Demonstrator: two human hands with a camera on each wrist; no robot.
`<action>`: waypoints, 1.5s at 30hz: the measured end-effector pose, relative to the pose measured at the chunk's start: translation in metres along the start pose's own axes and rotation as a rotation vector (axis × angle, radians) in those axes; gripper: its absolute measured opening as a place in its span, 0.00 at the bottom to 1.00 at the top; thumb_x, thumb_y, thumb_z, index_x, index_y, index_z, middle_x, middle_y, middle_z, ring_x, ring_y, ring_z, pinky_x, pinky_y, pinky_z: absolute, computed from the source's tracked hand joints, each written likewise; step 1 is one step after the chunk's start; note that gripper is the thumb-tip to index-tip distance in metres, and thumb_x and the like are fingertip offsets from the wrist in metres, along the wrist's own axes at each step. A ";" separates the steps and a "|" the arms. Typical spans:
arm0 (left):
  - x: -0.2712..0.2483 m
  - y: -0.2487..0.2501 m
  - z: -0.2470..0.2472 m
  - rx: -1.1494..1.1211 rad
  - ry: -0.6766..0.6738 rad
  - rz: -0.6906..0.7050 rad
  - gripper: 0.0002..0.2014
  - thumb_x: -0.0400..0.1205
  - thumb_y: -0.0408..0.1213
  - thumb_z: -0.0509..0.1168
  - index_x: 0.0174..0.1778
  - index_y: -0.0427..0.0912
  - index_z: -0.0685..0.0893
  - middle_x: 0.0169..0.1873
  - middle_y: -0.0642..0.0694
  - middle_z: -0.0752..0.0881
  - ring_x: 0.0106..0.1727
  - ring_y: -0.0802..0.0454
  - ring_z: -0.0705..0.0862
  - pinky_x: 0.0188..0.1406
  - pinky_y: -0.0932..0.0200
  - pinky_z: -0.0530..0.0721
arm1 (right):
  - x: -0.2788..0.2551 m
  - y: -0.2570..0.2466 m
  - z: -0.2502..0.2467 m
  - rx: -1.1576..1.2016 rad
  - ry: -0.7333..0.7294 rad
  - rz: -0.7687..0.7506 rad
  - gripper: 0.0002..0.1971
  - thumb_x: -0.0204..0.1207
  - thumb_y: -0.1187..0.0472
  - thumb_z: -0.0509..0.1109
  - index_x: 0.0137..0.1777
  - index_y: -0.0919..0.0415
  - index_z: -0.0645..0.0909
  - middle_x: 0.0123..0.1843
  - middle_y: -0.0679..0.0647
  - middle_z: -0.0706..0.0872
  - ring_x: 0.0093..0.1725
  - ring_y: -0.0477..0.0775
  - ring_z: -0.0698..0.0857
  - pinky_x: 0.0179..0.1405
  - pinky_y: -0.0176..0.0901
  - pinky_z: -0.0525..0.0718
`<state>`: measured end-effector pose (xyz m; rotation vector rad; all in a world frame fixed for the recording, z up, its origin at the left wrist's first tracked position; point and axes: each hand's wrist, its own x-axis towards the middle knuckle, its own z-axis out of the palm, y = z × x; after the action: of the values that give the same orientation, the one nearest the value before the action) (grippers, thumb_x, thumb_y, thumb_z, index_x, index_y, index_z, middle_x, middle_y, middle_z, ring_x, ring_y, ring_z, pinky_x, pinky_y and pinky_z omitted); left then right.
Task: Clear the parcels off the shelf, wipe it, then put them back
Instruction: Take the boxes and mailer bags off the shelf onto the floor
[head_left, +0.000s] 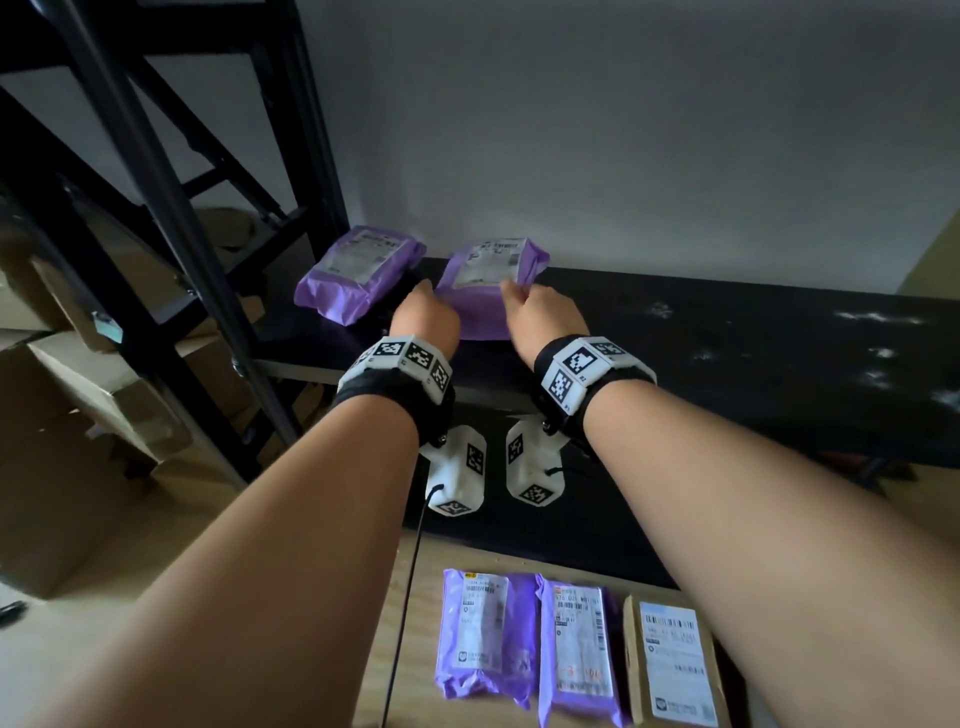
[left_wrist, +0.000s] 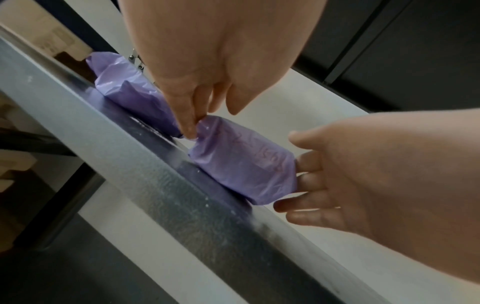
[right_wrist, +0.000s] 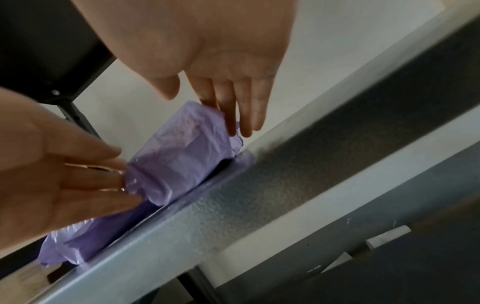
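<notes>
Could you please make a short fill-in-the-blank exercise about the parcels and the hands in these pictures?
1. Both hands touch a parcel wrapped in ____ plastic.
2. The number of parcels on the black shelf is ____.
3. On the floor below lie two purple parcels and one ____ box.
4. The left hand and the right hand are at opposite ____ of the parcel.

Missing words: purple; two; cardboard; sides

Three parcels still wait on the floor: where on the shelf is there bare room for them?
The shelf is bare from the right hand to its far right end, flecked only with white specks. The left end is crowded: one purple parcel by the black upright, a second purple parcel between both hands, left hand in the narrow gap.
</notes>
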<state>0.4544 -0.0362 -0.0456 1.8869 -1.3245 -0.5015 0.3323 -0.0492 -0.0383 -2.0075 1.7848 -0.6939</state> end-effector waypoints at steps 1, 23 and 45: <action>0.006 -0.004 0.002 -0.197 0.024 -0.106 0.16 0.87 0.30 0.52 0.66 0.31 0.79 0.64 0.33 0.82 0.68 0.36 0.77 0.70 0.50 0.72 | 0.000 0.000 0.002 0.036 0.007 0.011 0.27 0.88 0.48 0.45 0.58 0.67 0.80 0.53 0.66 0.85 0.53 0.64 0.85 0.47 0.46 0.76; -0.101 -0.048 -0.048 -0.577 0.070 -0.259 0.08 0.67 0.25 0.66 0.35 0.42 0.85 0.34 0.44 0.85 0.39 0.46 0.85 0.55 0.45 0.89 | -0.116 -0.021 0.012 0.184 0.140 -0.053 0.15 0.76 0.62 0.64 0.62 0.58 0.70 0.60 0.57 0.85 0.54 0.61 0.86 0.50 0.53 0.86; -0.163 -0.270 0.015 -0.103 -0.182 -0.623 0.14 0.79 0.29 0.62 0.60 0.41 0.81 0.45 0.45 0.83 0.42 0.45 0.83 0.35 0.58 0.81 | -0.199 0.054 0.238 0.015 -0.387 0.085 0.16 0.75 0.67 0.62 0.62 0.59 0.71 0.59 0.58 0.82 0.53 0.65 0.84 0.39 0.46 0.74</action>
<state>0.5483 0.1546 -0.2793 2.1901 -0.7700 -1.0529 0.4106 0.1288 -0.2860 -1.8874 1.6144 -0.2676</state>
